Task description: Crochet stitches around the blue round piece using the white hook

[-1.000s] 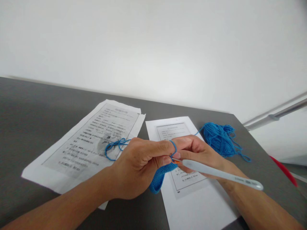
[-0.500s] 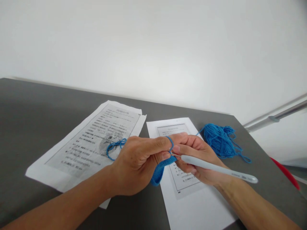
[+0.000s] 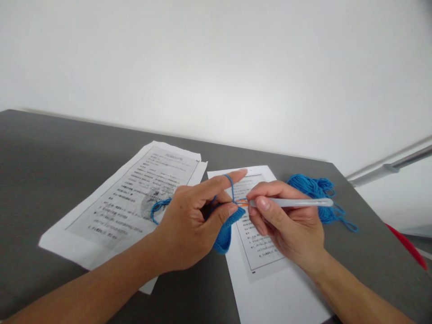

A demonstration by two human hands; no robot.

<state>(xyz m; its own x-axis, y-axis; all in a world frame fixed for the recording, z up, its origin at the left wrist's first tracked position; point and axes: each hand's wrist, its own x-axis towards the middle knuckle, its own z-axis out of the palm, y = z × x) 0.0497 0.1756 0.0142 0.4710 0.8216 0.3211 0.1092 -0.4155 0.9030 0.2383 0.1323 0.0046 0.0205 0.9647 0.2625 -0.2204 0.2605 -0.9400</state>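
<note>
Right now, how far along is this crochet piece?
Done: a short blue crocheted strip hangs from the left hand. In hand: yarn loops over that raised forefinger while the right hand works the crochet hook at the strip's edge. Left: most of the yarn bundle lies unused on the table, so it looks early.

A plain white wall (image 3: 216,63) fills the upper half of the frame, evenly and softly lit. Below it, a dark grey table (image 3: 50,153) runs across the lower half, its far edge slanting down to the right. At the right edge, a silver metal rail (image 3: 391,167) angles upward, with a red object (image 3: 407,245) beneath it.
</note>
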